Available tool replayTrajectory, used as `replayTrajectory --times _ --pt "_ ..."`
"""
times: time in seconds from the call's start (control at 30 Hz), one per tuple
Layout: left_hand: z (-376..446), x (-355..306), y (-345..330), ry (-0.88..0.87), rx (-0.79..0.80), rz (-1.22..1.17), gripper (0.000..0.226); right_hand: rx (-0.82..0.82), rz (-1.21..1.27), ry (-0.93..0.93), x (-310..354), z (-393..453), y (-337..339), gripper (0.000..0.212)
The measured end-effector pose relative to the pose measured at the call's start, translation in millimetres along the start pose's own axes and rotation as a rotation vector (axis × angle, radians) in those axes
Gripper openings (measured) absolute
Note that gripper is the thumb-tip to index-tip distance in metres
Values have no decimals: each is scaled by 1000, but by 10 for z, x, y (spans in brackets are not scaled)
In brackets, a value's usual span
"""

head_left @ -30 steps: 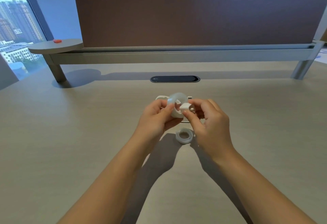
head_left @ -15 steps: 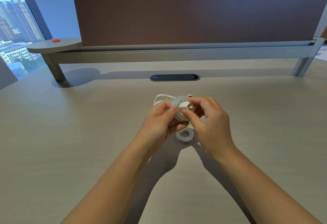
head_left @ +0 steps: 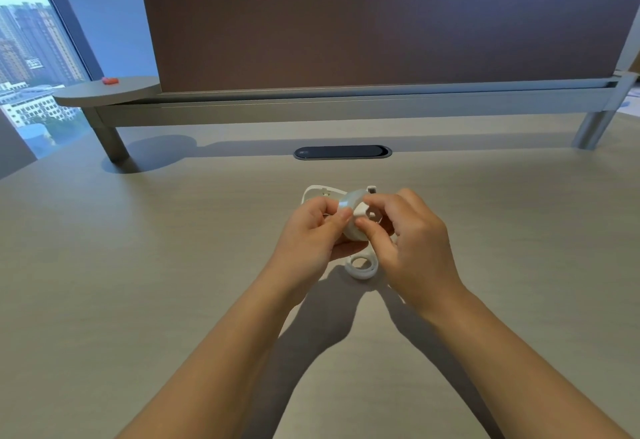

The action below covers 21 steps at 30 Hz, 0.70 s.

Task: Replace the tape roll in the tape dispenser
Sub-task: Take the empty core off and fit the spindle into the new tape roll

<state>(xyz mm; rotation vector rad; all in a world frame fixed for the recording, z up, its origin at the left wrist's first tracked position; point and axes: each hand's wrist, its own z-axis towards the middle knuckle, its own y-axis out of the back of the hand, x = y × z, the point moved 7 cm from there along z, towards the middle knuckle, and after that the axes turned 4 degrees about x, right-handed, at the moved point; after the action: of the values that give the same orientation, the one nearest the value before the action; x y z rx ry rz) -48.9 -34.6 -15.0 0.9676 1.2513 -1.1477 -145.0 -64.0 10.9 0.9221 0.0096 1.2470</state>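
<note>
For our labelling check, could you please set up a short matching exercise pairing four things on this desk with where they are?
Things:
1. tape roll
2. empty ring
3. red object
4. dark oval cover

Places:
A. set in the desk surface below the partition
B. held in both hands
C. on the round shelf at far left
D. lying on the desk beneath the hands

Pairs: 1-B, 2-D, 3-C, 4-A

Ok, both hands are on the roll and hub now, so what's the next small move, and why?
Probably press the white hub fully into the tape roll core. The right hand pinches the hub at the roll's opening while the left hand steadies the roll, and the hub looks not quite flush. The dispenser shell lies open behind, the spent ring on the desk.
</note>
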Motion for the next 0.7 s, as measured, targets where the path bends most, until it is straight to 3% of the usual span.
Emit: replayTrajectory --times 0.07,0.17,0.3,0.37,0.47,0.6,0.7 --pt "-3 -3 -1 24 48 -82 20 -20 38 4 -3 14 33 31" --pt "-13 4 -23 96 134 -227 25 10 321 -123 -64 62 65 37" --pt "-21 -3 0 101 155 -140 24 152 640 -385 -241 39 -50 42" --pt "-21 18 13 99 143 -81 23 282 759 -455 -263 4 -150 33" --pt "-4 80 56 117 114 -30 24 385 841 -472 -234 -30 -209 11" --pt "5 133 71 154 124 -53 29 414 881 -487 -272 -36 -225 8" --pt "-6 124 77 162 120 -25 7 410 863 -487 -309 -30 -210 11"
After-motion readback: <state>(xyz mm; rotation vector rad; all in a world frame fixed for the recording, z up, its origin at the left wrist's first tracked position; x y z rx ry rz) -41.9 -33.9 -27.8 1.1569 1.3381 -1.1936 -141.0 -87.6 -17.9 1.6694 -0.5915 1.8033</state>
